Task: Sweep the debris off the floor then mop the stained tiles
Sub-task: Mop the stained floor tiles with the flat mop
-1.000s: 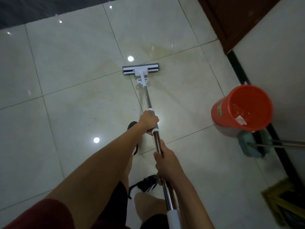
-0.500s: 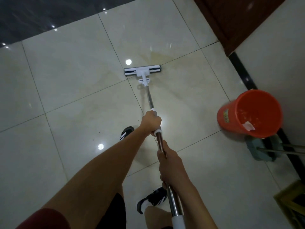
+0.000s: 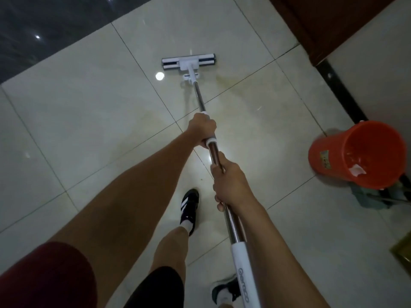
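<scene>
A flat mop with a white and dark head (image 3: 188, 62) lies on the pale glossy tiles ahead of me. Its metal handle (image 3: 200, 98) runs back toward my body and ends in a white grip. My left hand (image 3: 202, 127) grips the handle higher up, at a white collar. My right hand (image 3: 231, 185) grips the bare metal shaft just behind it. A yellowish stain (image 3: 233, 84) spreads over the tiles to the right of the mop head, and a fainter one (image 3: 142, 121) lies to the left of the handle.
An orange bucket (image 3: 333, 161) stands at the right near the wall, with a grey cloth mop (image 3: 364, 197) behind it. A dark wooden door frame (image 3: 315, 23) is at the top right. Black flooring (image 3: 44, 25) borders the tiles at the top left. My shoes (image 3: 189, 207) stand below the hands.
The mop head has been pushed forward and a little to the left, past the tile joint. I have stepped forward, so the bucket sits lower and farther right in view.
</scene>
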`<state>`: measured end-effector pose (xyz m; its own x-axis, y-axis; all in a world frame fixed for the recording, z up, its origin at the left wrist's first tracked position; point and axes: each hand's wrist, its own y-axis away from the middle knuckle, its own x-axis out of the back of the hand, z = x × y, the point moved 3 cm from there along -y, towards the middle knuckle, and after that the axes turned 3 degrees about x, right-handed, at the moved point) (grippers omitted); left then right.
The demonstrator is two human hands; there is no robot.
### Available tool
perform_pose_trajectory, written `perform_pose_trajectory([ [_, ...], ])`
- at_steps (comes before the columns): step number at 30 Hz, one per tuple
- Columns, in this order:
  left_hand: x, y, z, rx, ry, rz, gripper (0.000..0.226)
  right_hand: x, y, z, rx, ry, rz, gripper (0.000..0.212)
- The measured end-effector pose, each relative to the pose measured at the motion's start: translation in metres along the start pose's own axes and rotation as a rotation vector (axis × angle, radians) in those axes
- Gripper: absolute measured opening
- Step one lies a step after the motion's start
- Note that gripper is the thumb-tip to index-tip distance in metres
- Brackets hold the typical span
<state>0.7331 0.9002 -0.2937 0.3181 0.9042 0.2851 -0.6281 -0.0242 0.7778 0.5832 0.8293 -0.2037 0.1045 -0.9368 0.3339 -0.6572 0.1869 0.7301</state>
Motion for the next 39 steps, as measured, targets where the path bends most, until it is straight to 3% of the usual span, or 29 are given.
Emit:
perform_pose_trajectory([
  [1,0.005,-0.002,0.005,0.019,-0.088,-0.042,0.012,-0.002,-0.008,-0.011,0.006,-0.01,0.007,0.03],
  [3,0.014,-0.006,0.016,-0.154,-0.423,-0.043,0.035,-0.008,-0.017,-0.024,0.008,-0.02,0.016,0.028],
  [6,0.029,-0.003,0.018,0.037,-0.016,-0.11,0.01,-0.022,-0.012,-0.025,0.008,-0.02,0.023,0.029],
  [8,0.033,0.004,0.007,-0.016,-0.19,-0.038,0.028,-0.035,-0.002,-0.019,0.019,-0.018,0.043,0.032],
  [11,0.036,0.018,-0.017,-0.037,-0.271,-0.086,0.033,-0.055,0.019,-0.008,0.028,-0.002,0.064,0.033],
  [16,0.029,0.063,-0.073,-0.028,-0.311,-0.204,0.03,-0.09,0.075,0.046,0.02,0.06,0.099,0.038],
  [23,-0.004,0.153,-0.195,-0.132,-0.574,-0.302,0.028,-0.151,0.189,0.153,-0.093,-0.083,0.167,0.04],
  [29,-0.012,0.215,-0.267,-0.132,-0.633,-0.379,0.014,-0.191,0.269,0.203,-0.146,-0.177,0.211,0.038],
  [33,-0.018,0.245,-0.291,-0.236,-0.726,-0.394,0.01,-0.207,0.306,0.218,-0.172,-0.249,0.252,0.035],
  [39,-0.01,0.233,-0.279,-0.25,-0.714,-0.359,0.011,-0.21,0.302,0.197,-0.123,-0.414,0.333,0.034],
])
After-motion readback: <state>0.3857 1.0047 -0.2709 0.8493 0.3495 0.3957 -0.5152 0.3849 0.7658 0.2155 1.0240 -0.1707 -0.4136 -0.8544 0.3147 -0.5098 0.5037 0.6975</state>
